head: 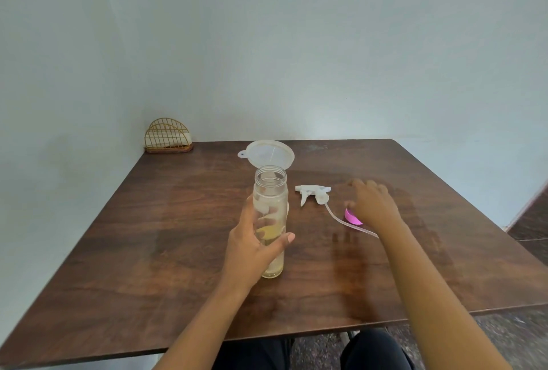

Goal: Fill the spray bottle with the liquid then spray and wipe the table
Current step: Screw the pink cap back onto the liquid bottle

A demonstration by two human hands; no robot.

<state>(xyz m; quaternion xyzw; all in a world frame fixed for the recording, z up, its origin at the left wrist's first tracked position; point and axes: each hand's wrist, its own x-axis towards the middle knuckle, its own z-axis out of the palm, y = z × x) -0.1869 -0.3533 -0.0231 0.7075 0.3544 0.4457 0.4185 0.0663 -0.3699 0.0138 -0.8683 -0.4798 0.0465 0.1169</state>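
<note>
A clear bottle (270, 191) with no cap stands upright mid-table, a little pale yellow liquid in its lower part. My left hand (252, 246) grips it around the middle. Behind it lies a translucent white funnel (268, 153) on the wooden table (184, 221). To the right lies the white spray head (313, 194) on its side, its thin tube (347, 222) trailing toward me. My right hand (372, 203) hovers over the table right of the spray head, fingers spread and holding nothing, partly covering a pink cap (352, 217).
A gold wire napkin holder (169, 136) sits at the table's far left corner against the wall. The table's front edge runs just above my knees. Dark floor shows to the right.
</note>
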